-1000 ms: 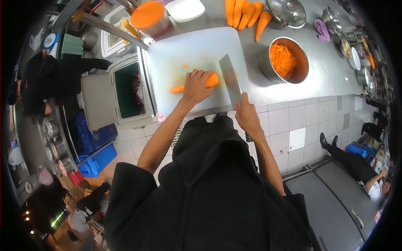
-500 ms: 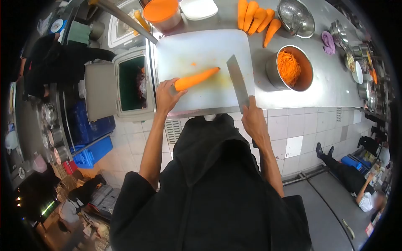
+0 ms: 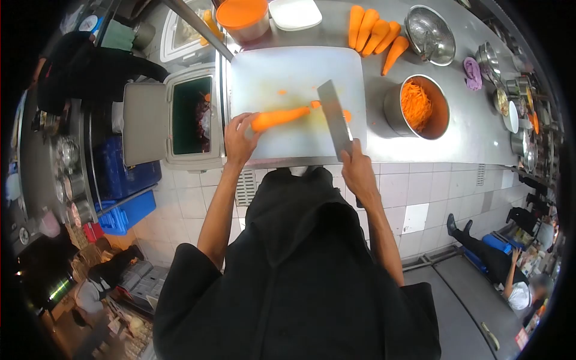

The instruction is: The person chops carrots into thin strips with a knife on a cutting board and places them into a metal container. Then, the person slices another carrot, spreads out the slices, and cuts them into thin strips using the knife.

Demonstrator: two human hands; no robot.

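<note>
A peeled carrot (image 3: 281, 118) lies across the white cutting board (image 3: 270, 72), its thick end gripped by my left hand (image 3: 240, 138). My right hand (image 3: 359, 170) is closed round the handle of a cleaver (image 3: 335, 114), whose broad blade stands over the board just right of the carrot's thin end. One small cut piece (image 3: 315, 104) sits between the carrot and the blade. Another orange bit (image 3: 347, 116) shows on the blade's right side. A tiny scrap (image 3: 282, 92) rests farther up the board.
A steel pot (image 3: 445, 111) of shredded carrot stands right of the board. Several whole carrots (image 3: 377, 37) and a metal bowl (image 3: 429, 35) are behind. At the board's left is an open lidded bin (image 3: 191, 114) with scraps. Other people (image 3: 501, 258) are in the room.
The carrot's tip has been cut off, leaving small pieces by the blade. The cleaver has shifted slightly left, toward the carrot. My left hand still grips the thick end.
</note>
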